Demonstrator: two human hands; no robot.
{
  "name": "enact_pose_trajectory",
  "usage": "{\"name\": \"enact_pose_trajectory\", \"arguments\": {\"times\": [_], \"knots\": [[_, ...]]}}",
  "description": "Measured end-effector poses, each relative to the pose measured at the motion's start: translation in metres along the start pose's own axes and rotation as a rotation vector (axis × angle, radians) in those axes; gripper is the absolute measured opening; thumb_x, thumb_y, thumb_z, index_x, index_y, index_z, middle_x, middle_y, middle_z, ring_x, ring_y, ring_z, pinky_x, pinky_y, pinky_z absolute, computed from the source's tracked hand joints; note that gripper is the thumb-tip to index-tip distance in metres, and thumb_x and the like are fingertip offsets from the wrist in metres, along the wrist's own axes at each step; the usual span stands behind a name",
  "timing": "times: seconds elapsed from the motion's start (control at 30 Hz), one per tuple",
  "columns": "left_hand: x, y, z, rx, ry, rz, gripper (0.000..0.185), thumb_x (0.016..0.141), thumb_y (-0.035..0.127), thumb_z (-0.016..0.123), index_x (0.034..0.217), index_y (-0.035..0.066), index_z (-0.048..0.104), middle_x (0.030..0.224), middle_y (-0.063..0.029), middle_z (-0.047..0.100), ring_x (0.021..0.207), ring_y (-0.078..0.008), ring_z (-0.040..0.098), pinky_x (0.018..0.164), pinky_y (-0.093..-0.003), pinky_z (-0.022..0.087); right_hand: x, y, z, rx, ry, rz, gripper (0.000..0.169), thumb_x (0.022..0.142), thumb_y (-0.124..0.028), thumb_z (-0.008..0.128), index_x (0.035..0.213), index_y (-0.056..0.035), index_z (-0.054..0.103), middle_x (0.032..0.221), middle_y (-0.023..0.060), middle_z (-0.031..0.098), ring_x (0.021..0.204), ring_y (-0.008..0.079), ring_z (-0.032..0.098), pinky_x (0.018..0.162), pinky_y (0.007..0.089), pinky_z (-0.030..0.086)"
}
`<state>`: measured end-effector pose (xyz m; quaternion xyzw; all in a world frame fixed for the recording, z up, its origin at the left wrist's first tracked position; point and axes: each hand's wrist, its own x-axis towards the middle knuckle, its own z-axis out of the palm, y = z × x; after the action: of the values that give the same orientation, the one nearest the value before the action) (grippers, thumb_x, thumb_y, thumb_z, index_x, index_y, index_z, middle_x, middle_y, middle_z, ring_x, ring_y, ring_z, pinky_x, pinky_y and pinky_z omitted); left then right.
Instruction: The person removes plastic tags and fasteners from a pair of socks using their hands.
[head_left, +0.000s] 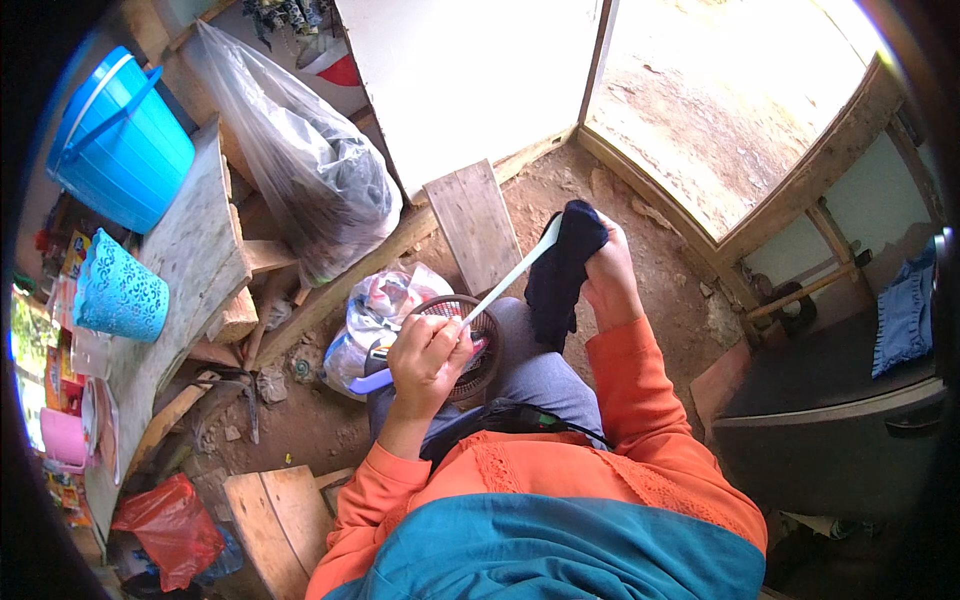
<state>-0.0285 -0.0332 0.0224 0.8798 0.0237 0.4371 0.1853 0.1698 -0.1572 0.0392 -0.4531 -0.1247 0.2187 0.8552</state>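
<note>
My left hand is closed around a long, thin white plastic utensil with a blue-violet handle end. The far end of the utensil touches a bunched black cloth. At the upper right, my right hand grips the edge of that cloth, which hangs over my knee. Beneath my left hand, a brown mesh plastic basket rests by my lap with small items inside, partly hidden. A knotted clear plastic bag with mixed contents lies beside the basket.
Left, a wooden table bears a blue lidded bucket and a turquoise patterned basket. A large clear bag leans near a white door panel. A plank lies ahead; a dark cabinet stands right.
</note>
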Motion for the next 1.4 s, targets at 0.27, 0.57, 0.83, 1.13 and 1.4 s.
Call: {"name": "enact_pose_trajectory", "arguments": {"times": [0.27,0.57,0.83,1.13,1.4], "knots": [[-0.001,0.004,0.001,-0.038,-0.010,0.035,0.020,0.066,0.003,0.071,0.083,0.005,0.060,0.074,-0.0059,0.055,0.065,-0.0230,0.054,0.055,-0.0327,0.045,0.007,0.006,-0.014,0.046,-0.018,-0.058,0.017,0.088,-0.016,0.054,0.079,-0.0026,0.059,0.067,0.0008,0.056,0.052,0.0089,0.051,0.044,0.0239,0.041],[-0.003,0.001,0.000,-0.014,0.013,-0.004,0.019,0.065,0.002,0.071,0.081,0.005,0.060,0.074,-0.0058,0.055,0.064,-0.0229,0.054,0.055,-0.0324,0.045,-0.005,0.003,0.003,-0.081,-0.083,-0.037,0.017,0.088,-0.018,0.055,0.080,-0.0036,0.058,0.068,-0.0008,0.056,0.057,0.0082,0.051,0.049,0.0218,0.041],[0.001,0.005,0.002,-0.047,0.034,0.018,0.019,0.065,0.001,0.070,0.080,0.004,0.059,0.074,-0.0061,0.055,0.064,-0.0232,0.054,0.055,-0.0326,0.045,0.009,0.006,-0.013,0.175,0.142,0.130,0.021,0.090,-0.024,0.052,0.079,-0.0080,0.058,0.070,-0.0020,0.056,0.058,0.0082,0.052,0.055,0.0229,0.044],[-0.009,-0.008,-0.002,-0.034,0.075,-0.020,0.020,0.068,0.000,0.068,0.083,0.005,0.056,0.076,-0.0078,0.056,0.067,-0.0235,0.055,0.058,-0.0318,0.043,0.002,-0.010,-0.027,0.344,0.030,0.115,0.016,0.090,-0.011,0.044,0.088,-0.0018,0.056,0.076,0.0011,0.059,0.061,0.0099,0.055,0.058,0.0228,0.047],[0.020,0.009,0.030,-0.960,0.081,-0.841,0.011,0.090,0.017,0.049,0.087,0.007,0.051,0.090,-0.0040,0.060,0.079,-0.0115,0.055,0.076,-0.0268,0.044,-0.045,-0.066,0.026,0.336,-0.316,0.071,0.027,0.093,-0.016,0.039,0.108,0.0016,0.053,0.094,0.0068,0.061,0.082,0.0113,0.060,0.074,0.0230,0.050]]}}
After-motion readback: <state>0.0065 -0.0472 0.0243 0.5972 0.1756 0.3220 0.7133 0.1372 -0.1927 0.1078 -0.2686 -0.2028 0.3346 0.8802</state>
